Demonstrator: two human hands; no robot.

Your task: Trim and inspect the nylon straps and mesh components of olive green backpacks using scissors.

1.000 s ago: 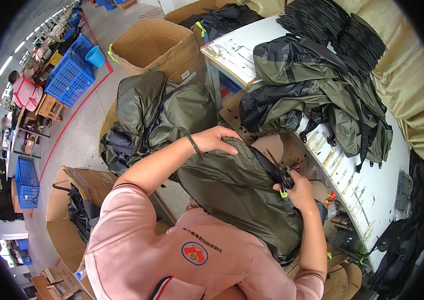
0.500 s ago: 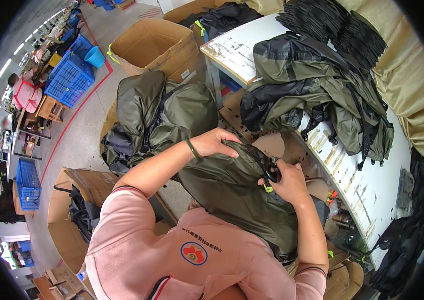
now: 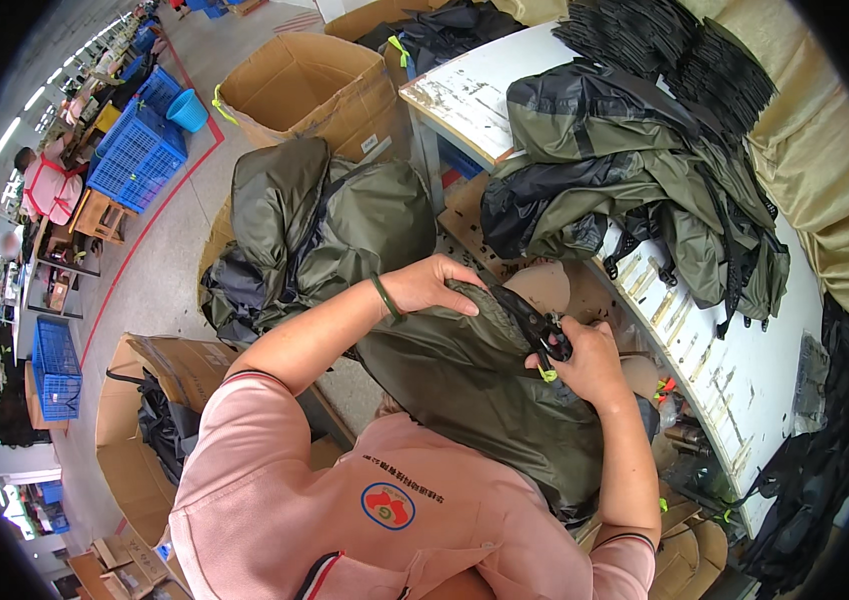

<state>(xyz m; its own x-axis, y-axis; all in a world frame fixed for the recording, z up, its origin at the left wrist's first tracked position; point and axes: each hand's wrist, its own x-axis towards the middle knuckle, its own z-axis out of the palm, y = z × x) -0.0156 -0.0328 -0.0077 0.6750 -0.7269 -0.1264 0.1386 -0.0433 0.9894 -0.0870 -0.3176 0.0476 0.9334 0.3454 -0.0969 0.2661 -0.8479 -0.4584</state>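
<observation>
Olive-green coated fabric (image 3: pixel 475 375) lies draped over my lap and reaches up between my hands. My left hand (image 3: pixel 437 284), a green bangle at its wrist, pinches the folded upper edge of this fabric between thumb and fingers. In my right hand (image 3: pixel 588 358) is a pair of black scissors (image 3: pixel 553 345) with a yellow-green tie on the handle. Their dark front end points up and left, along the fabric's edge near my left fingertips. Whether the blades touch the fabric, I cannot tell.
More olive and black fabric pieces (image 3: pixel 355 215) bulge at the left. On the white worktable (image 3: pixel 720 400) at right rest a garment-like pile (image 3: pixel 625 170) and stacked black strips (image 3: pixel 670 60). Cardboard boxes (image 3: pixel 295 85) stand behind and at left. Blue crates (image 3: pixel 140 155) and a seated person (image 3: pixel 50 185) are farther off.
My right hand and the scissors have shifted slightly right, away from my left hand. The left hand keeps its pinch on the fabric in nearly the same place.
</observation>
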